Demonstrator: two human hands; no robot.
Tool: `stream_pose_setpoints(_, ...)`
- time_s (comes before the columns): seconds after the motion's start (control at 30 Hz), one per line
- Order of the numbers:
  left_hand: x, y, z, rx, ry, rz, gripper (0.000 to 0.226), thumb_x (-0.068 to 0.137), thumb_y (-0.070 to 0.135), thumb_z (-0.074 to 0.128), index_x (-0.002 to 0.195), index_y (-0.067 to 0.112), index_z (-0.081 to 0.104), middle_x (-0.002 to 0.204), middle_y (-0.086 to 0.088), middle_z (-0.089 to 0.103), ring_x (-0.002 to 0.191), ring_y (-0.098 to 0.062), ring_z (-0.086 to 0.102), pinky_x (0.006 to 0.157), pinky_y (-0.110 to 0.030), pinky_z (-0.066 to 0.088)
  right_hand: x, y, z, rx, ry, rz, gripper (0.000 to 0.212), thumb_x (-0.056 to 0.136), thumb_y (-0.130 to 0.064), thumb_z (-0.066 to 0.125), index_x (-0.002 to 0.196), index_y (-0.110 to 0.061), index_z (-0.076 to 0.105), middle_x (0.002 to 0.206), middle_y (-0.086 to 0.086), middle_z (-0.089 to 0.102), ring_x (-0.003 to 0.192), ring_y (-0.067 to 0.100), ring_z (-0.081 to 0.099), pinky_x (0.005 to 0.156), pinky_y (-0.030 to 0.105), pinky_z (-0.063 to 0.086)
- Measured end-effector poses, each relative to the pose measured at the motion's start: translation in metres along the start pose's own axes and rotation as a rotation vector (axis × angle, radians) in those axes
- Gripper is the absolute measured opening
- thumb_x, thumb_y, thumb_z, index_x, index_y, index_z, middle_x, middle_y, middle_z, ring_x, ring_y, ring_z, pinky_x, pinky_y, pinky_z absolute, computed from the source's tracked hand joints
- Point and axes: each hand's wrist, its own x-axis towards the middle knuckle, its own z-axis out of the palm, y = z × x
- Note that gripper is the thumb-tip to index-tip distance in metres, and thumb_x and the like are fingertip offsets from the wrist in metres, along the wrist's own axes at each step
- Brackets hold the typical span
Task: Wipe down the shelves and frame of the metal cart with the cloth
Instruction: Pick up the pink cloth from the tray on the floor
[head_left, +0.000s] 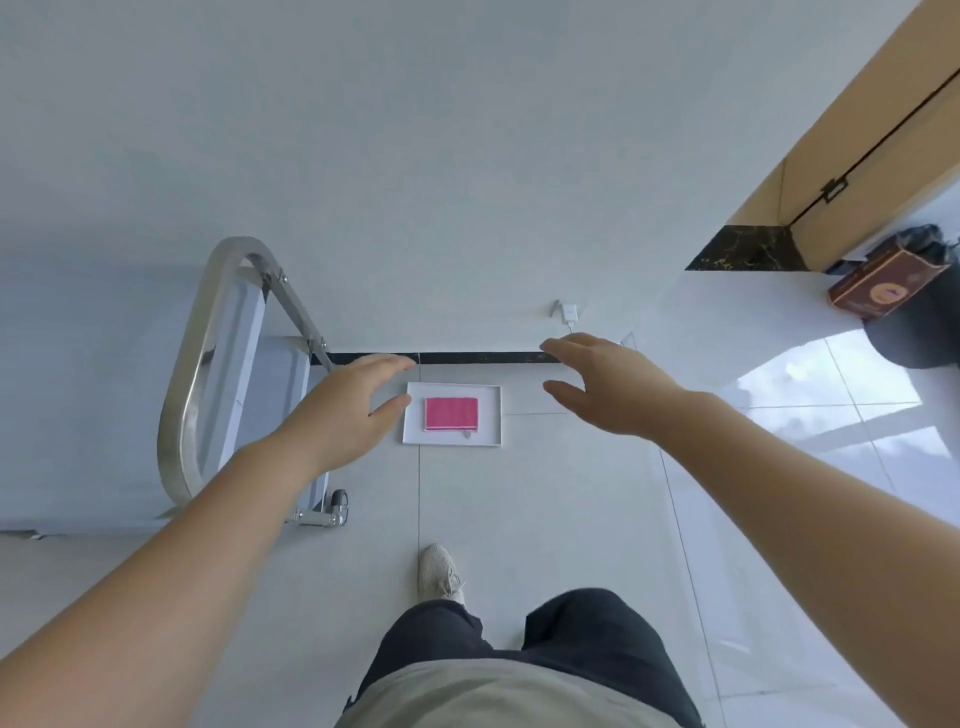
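A folded pink cloth (451, 414) lies in a shallow white tray (491, 415) on the tiled floor by the wall. The metal cart (208, 364) stands at the left, its curved steel handle and grey shelves seen from above, one caster showing at its near corner. My left hand (348, 410) hovers with fingers apart just left of the tray, in front of the cart's right edge. My right hand (602, 382) is held out to the right of the tray, fingers spread. Neither hand holds anything.
A white wall with a black skirting strip (467, 357) runs behind the tray, with a white plug adapter (567, 312) on it. A brown box (883, 283) and dark bag sit at the far right by a wooden door. My shoe (439, 571) is on the floor.
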Motion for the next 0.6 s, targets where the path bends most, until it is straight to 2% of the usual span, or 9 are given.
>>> stream_pose_setpoints(0.07, 0.013, -0.006, 0.000, -0.010, 0.003, -0.022, 0.042, 0.092, 0.028, 0.050, 0.134, 0.023, 0.046, 0.141, 0.007, 0.044, 0.129, -0.008, 0.038, 0.106, -0.027, 0.029, 0.022, 0.006, -0.003, -0.005, -0.023, -0.016, 0.046, 0.093, -0.036, 0.048, 0.135, -0.022, 0.041, 0.134, 0.000, 0.049, 0.113, 0.025, 0.052, 0.090, 0.041, 0.046)
stream_pose_setpoints(0.2, 0.040, -0.019, 0.008, -0.028, 0.013, -0.096, 0.041, 0.093, 0.026, 0.051, 0.133, 0.023, 0.046, 0.141, 0.006, 0.044, 0.129, -0.009, 0.037, 0.103, -0.021, 0.025, 0.073, 0.021, -0.004, -0.009, -0.076, -0.075, 0.046, 0.092, -0.037, 0.049, 0.135, -0.023, 0.041, 0.134, 0.000, 0.049, 0.116, 0.024, 0.051, 0.093, 0.042, 0.046)
stream_pose_setpoints(0.33, 0.071, -0.027, 0.024, -0.039, 0.034, -0.210, 0.042, 0.093, 0.026, 0.050, 0.135, 0.022, 0.044, 0.142, 0.004, 0.043, 0.130, -0.012, 0.037, 0.104, -0.024, 0.026, 0.125, 0.047, 0.002, -0.038, -0.153, -0.157, 0.046, 0.093, -0.037, 0.049, 0.136, -0.023, 0.040, 0.135, 0.000, 0.048, 0.116, 0.025, 0.052, 0.092, 0.041, 0.046)
stream_pose_setpoints(0.5, 0.115, -0.038, 0.057, -0.016, 0.060, -0.387, 0.046, 0.092, 0.024, 0.052, 0.137, 0.019, 0.042, 0.144, 0.002, 0.040, 0.131, -0.015, 0.037, 0.104, -0.026, 0.027, 0.197, 0.084, 0.020, -0.111, -0.322, -0.299, 0.050, 0.093, -0.037, 0.047, 0.140, -0.024, 0.035, 0.141, 0.001, 0.043, 0.122, 0.025, 0.048, 0.098, 0.037, 0.042)
stream_pose_setpoints(0.6, 0.143, -0.054, 0.081, 0.019, 0.041, -0.479, 0.046, 0.092, 0.025, 0.052, 0.136, 0.019, 0.042, 0.144, 0.000, 0.041, 0.130, -0.019, 0.039, 0.106, -0.033, 0.031, 0.240, 0.106, 0.039, -0.171, -0.409, -0.340, 0.049, 0.093, -0.039, 0.045, 0.139, -0.023, 0.035, 0.141, 0.002, 0.042, 0.119, 0.025, 0.049, 0.094, 0.036, 0.044)
